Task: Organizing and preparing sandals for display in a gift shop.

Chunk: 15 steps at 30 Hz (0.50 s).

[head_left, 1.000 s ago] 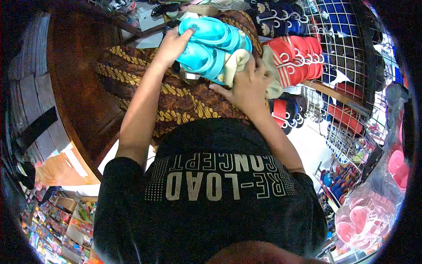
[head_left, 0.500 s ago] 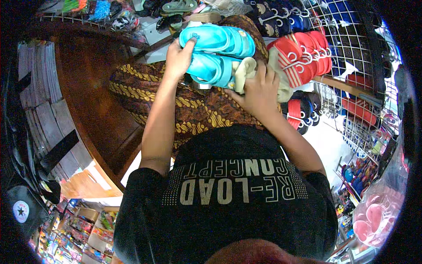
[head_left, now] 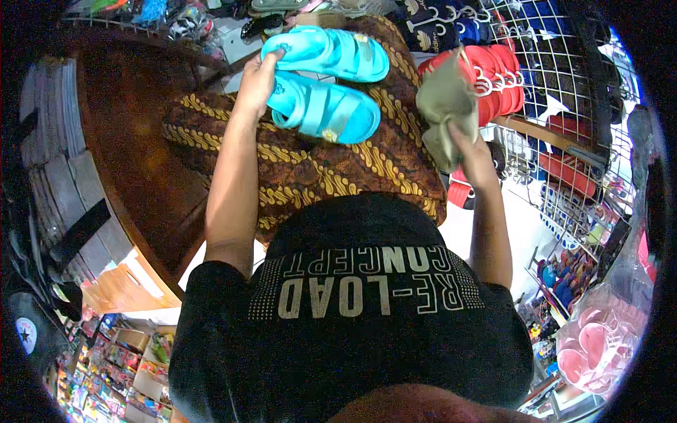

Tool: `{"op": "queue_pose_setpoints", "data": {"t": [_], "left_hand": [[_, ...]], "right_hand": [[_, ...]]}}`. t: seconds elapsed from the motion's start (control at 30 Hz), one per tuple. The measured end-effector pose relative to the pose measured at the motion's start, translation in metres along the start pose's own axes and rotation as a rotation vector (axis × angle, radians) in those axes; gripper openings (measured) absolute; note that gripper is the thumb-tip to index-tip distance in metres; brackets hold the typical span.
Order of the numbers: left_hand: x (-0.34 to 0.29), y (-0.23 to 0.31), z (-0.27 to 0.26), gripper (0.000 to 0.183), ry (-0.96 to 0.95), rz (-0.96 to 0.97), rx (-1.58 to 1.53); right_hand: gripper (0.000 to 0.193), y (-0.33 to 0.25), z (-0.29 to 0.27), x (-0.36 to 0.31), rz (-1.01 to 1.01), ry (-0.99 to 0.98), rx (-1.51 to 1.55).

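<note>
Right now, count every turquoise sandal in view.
2: the far sandal and the near sandal, both held in the left grip. More may be hidden elsewhere.

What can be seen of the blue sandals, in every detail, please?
The sandals are a turquoise pair, smooth and rubbery-looking, with broad straps and a small flower ornament on each. They are held side by side, footbeds up, toes toward the picture's right, over brown patterned fabric. The left hand grips them at the heel end, its thumb on the farther one. Their undersides are hidden.

Free gap between sandals (head_left: pixel 322 102) and cloth (head_left: pixel 446 102)
</note>
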<state>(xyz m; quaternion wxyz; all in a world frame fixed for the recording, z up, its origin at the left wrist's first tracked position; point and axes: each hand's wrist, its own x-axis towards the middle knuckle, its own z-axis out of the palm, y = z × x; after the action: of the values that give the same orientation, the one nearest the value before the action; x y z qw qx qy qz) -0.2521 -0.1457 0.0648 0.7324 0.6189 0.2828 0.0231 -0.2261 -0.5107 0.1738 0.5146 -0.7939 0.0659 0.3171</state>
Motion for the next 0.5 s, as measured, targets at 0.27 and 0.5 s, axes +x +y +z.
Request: {"op": "queue_pose_setpoints", "data": {"t": [0.27,0.5], "left_hand": [[-0.003,-0.003,0.011,0.044,-0.022,-0.284,0.014],[0.000,-0.014,0.016,0.045,0.008,-0.256,0.081]], "right_hand": [[0.058,-0.011,0.045,-0.012,-0.146,-0.032,-0.063],[0.047,-0.018,0.077,-0.001,-0.602,-0.065,-0.926]]}}
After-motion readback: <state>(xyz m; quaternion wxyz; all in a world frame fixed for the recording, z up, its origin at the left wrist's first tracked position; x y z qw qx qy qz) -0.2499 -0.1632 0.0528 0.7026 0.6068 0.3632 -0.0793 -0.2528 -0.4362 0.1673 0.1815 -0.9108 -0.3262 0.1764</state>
